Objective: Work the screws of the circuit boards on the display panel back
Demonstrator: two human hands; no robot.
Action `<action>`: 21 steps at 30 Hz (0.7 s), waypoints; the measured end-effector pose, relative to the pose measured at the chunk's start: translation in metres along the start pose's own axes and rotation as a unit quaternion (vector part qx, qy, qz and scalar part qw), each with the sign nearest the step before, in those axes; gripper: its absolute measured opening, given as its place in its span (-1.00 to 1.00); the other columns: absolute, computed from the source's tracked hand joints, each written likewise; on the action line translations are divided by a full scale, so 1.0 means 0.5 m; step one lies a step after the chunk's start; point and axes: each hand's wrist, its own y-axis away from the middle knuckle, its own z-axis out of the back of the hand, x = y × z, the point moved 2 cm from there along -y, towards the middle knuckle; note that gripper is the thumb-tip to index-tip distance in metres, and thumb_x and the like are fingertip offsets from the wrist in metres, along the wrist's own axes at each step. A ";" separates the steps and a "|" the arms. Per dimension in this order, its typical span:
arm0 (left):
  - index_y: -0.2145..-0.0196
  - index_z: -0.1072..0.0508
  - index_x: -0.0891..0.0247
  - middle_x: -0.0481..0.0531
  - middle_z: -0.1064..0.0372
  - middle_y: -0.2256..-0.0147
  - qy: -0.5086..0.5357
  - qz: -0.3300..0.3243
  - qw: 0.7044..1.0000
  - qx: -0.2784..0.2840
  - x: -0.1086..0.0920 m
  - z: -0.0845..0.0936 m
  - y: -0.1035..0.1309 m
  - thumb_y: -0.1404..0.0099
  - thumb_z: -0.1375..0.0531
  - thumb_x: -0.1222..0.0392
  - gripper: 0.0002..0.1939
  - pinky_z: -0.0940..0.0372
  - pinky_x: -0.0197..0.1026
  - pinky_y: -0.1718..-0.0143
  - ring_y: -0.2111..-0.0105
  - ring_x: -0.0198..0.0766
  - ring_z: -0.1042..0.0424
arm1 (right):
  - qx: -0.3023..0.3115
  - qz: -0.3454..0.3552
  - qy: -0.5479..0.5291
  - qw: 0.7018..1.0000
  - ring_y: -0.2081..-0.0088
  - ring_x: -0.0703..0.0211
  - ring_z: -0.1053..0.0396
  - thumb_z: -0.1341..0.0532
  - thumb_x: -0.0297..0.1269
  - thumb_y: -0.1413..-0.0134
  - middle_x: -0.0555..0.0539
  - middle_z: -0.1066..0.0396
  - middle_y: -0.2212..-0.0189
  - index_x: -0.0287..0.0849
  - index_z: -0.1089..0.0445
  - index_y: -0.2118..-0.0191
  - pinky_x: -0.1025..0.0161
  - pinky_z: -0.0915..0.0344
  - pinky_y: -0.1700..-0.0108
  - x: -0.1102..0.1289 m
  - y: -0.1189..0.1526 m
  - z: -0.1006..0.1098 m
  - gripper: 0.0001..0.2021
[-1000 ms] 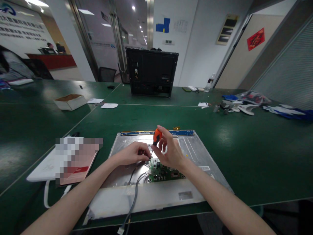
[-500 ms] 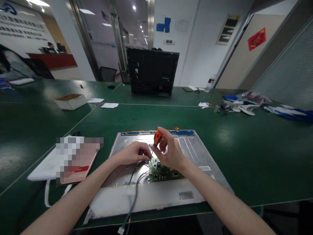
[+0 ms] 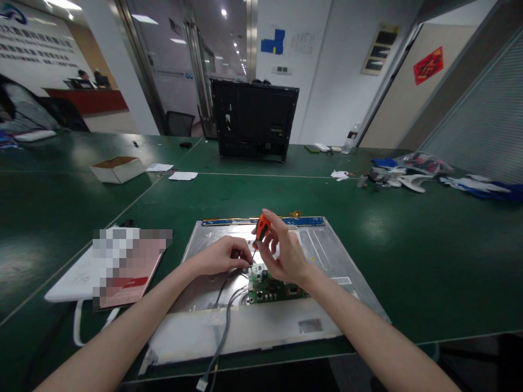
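Note:
An orange and black screwdriver (image 3: 262, 227) is held by the handle in my right hand (image 3: 287, 255), its shaft slanting down to the top left corner of a green circuit board (image 3: 272, 291). At that corner the fingertips of my left hand (image 3: 224, 255) are pinched together; whatever they hold is too small to make out. The board lies on a silver metal panel (image 3: 339, 256) with a blue strip (image 3: 312, 221) along its far edge. Grey cables (image 3: 227, 326) run from the board's left side over the panel's near edge, ending in a white connector (image 3: 202, 383).
Left of the panel lie a white device (image 3: 73, 277) and a pinkish flat item (image 3: 133, 283). Farther back are an open box (image 3: 118, 170), papers (image 3: 183, 176) and a black monitor housing (image 3: 255, 121). Plastic bags and loose parts (image 3: 414, 182) lie at the right; a bottle (image 3: 351, 139) stands behind.
The screwdriver handle has turned and tilted slightly in my right hand, whose fingers have shifted around it. My left hand has stayed almost where it was.

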 end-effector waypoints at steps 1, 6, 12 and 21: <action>0.41 -0.50 0.31 -0.02 -0.39 0.42 0.000 0.001 1.000 0.000 -0.001 0.000 0.000 -0.13 -0.27 0.22 -0.90 -0.22 -0.26 0.36 0.41 -0.28 -0.32 | 0.001 -0.001 0.000 1.000 0.51 0.30 -0.32 -0.11 -0.49 -0.12 -0.10 -0.40 0.23 -0.06 0.24 -0.35 0.32 -0.21 0.59 0.000 0.000 0.000 -0.25; 0.42 -0.50 0.31 -0.02 -0.39 0.42 0.008 -0.001 1.000 0.001 -0.003 0.000 0.001 -0.13 -0.26 0.25 -0.93 -0.23 -0.26 0.36 0.42 -0.28 -0.33 | -0.006 -0.013 0.018 1.000 0.55 0.30 -0.31 -0.12 -0.46 -0.13 -0.01 -0.37 0.36 -0.05 0.20 -0.34 0.33 -0.19 0.60 -0.003 0.003 -0.003 -0.27; 0.38 -0.52 0.31 0.01 -0.43 0.38 0.009 -0.009 1.000 0.000 0.006 0.000 0.000 -0.12 -0.25 0.29 -0.93 -0.26 -0.23 0.29 0.36 -0.24 -0.37 | -0.030 -0.015 0.031 0.999 0.58 0.35 -0.26 -0.17 -0.42 -0.12 0.05 -0.32 0.38 -0.01 0.16 -0.33 0.35 -0.20 0.60 -0.008 0.001 -0.006 -0.28; 0.38 -0.51 0.32 0.01 -0.42 0.39 0.014 -0.009 1.000 -0.003 0.005 -0.001 0.000 -0.12 -0.25 0.30 -0.93 -0.25 -0.25 0.32 0.37 -0.25 -0.36 | -0.019 -0.012 0.022 1.000 0.58 0.36 -0.26 -0.17 -0.44 -0.10 0.03 -0.34 0.34 0.01 0.17 -0.33 0.35 -0.17 0.62 -0.006 0.001 -0.005 -0.26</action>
